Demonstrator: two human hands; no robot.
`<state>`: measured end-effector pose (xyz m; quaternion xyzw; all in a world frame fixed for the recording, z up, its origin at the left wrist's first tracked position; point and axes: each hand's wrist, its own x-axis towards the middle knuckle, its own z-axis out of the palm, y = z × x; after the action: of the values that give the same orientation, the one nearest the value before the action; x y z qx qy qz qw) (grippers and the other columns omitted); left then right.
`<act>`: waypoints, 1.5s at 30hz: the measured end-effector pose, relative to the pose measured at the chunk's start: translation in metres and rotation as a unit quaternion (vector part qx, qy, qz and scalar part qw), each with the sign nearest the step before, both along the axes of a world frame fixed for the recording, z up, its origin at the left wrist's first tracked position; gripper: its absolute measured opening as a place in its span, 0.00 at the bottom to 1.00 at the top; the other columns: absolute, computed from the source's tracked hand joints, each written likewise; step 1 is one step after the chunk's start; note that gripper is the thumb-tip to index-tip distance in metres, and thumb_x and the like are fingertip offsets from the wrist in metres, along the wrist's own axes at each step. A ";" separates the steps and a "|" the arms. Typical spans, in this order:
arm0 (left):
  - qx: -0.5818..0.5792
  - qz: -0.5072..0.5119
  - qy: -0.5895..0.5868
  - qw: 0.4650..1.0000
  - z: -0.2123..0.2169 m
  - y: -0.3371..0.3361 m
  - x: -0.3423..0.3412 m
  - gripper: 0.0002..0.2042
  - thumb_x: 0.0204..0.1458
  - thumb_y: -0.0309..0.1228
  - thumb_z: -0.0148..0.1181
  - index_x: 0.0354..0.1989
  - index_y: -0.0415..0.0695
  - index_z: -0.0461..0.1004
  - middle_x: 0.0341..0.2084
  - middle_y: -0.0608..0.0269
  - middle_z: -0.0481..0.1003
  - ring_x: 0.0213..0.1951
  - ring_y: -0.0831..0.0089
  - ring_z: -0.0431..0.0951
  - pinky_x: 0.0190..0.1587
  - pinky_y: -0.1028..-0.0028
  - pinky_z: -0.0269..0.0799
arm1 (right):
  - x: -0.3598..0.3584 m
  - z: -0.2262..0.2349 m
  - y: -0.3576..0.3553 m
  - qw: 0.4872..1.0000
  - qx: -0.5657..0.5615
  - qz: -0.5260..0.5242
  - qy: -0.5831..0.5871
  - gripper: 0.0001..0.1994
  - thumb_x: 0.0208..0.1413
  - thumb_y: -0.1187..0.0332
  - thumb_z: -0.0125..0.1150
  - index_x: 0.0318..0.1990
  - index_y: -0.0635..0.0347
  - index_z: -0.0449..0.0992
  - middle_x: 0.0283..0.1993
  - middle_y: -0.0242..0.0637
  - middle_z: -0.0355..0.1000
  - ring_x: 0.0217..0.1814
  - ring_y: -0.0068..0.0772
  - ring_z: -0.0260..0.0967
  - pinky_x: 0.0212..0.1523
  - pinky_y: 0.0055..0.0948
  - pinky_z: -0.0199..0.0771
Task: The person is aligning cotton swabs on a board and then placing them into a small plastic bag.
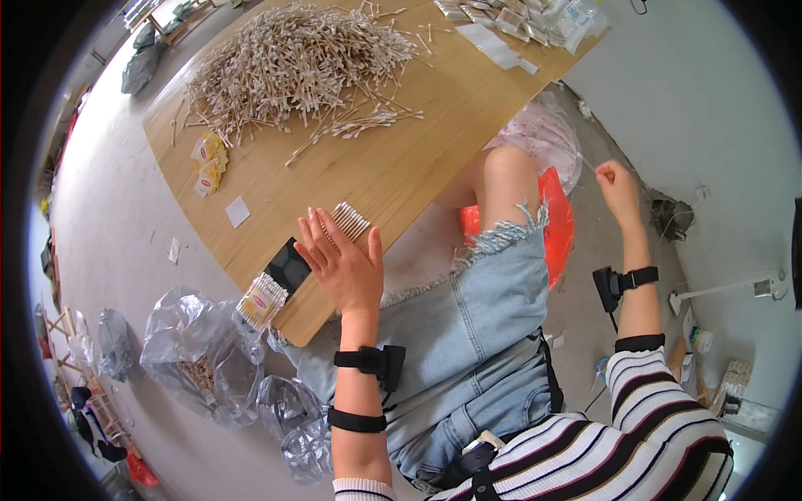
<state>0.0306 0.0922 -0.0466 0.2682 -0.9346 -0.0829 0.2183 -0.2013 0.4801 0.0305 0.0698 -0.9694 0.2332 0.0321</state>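
My left hand (347,267) lies with its fingers stretched over a neat row of cotton swabs (353,220) near the table's front edge. Beside it sits a black object (286,265), partly covered by my fingers. A filled pack of cotton swabs (261,301) with a yellow-and-white label rests at the table's near left corner. Out to the right, past the table edge, my right hand (616,185) is raised with its fingers pinched. From them sticks a thin pale stick (589,164), which looks like a cotton swab, slightly blurred.
A large heap of loose cotton swabs (292,67) covers the far part of the wooden table (401,159). Yellow labels (209,163) and a white card (238,211) lie at its left. Packs (518,21) stand far right. Plastic bags (200,351) sit on the floor, left.
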 end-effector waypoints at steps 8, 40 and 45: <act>-0.012 -0.054 -0.097 0.994 0.005 0.000 -0.002 0.47 0.57 0.62 0.47 0.68 0.26 0.48 0.71 0.38 0.47 0.73 0.51 0.42 0.73 0.56 0.37 | 0.018 -0.034 -0.065 0.982 -0.155 0.093 0.048 0.11 0.56 0.76 0.55 0.47 0.64 0.75 0.49 0.43 0.73 0.50 0.37 0.73 0.49 0.33 0.71; 0.034 -0.058 -0.085 0.994 0.006 -0.008 -0.003 0.49 0.54 0.62 0.50 0.69 0.29 0.48 0.70 0.39 0.47 0.74 0.52 0.42 0.72 0.56 0.36 | 0.103 -0.070 -0.312 0.863 -0.325 0.387 0.001 0.07 0.45 0.84 0.54 0.27 0.62 0.76 0.43 0.37 0.72 0.47 0.40 0.69 0.46 0.33 0.73; 0.030 -0.057 -0.088 0.994 0.007 -0.008 -0.003 0.49 0.54 0.63 0.50 0.69 0.29 0.49 0.70 0.38 0.48 0.74 0.52 0.43 0.72 0.56 0.36 | 0.102 -0.070 -0.314 0.861 -0.312 0.400 0.022 0.08 0.46 0.84 0.53 0.28 0.61 0.77 0.43 0.37 0.72 0.48 0.40 0.69 0.47 0.34 0.72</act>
<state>0.0275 0.0840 -0.0398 0.2271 -0.9611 -0.0995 0.1217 -0.0988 0.1665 -0.0391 0.4431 -0.7337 0.5147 -0.0222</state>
